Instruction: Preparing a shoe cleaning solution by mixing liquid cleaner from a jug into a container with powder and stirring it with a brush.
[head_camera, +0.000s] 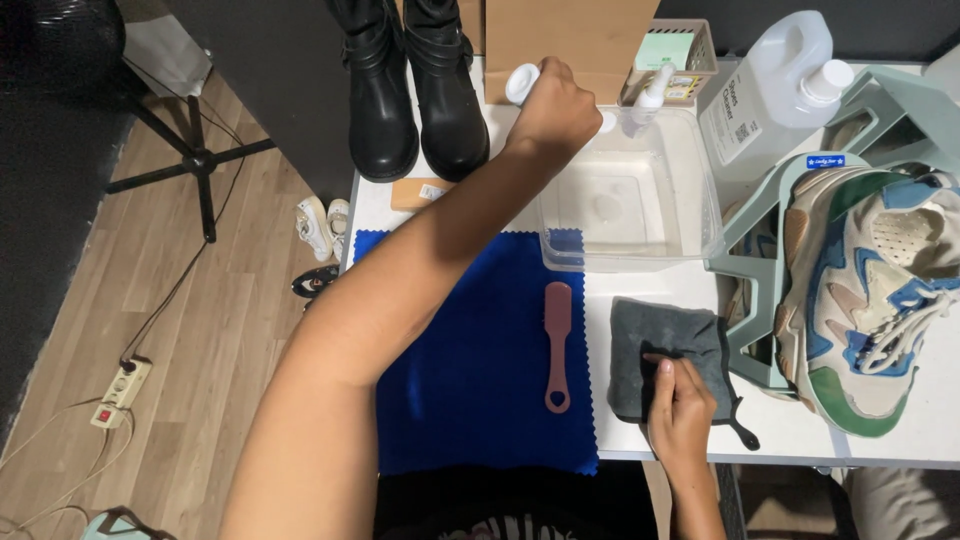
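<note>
Gripping white bottle (523, 82) firmly in left hand (553, 110), keeping it upright over clear tub (690, 215). Pressing right hand (682, 410), fingers flat, on grey cloth (665, 365).

Brush (557, 345) between mat (470, 400) and cloth (665, 350)

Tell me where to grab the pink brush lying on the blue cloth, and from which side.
Take the pink brush by its narrow lower handle, just above the hanging hole, coming from above. It lies flat and lengthwise on the blue cloth, with the handle end towards the person. The right hand, resting on the grey cloth, is nearest.
</note>
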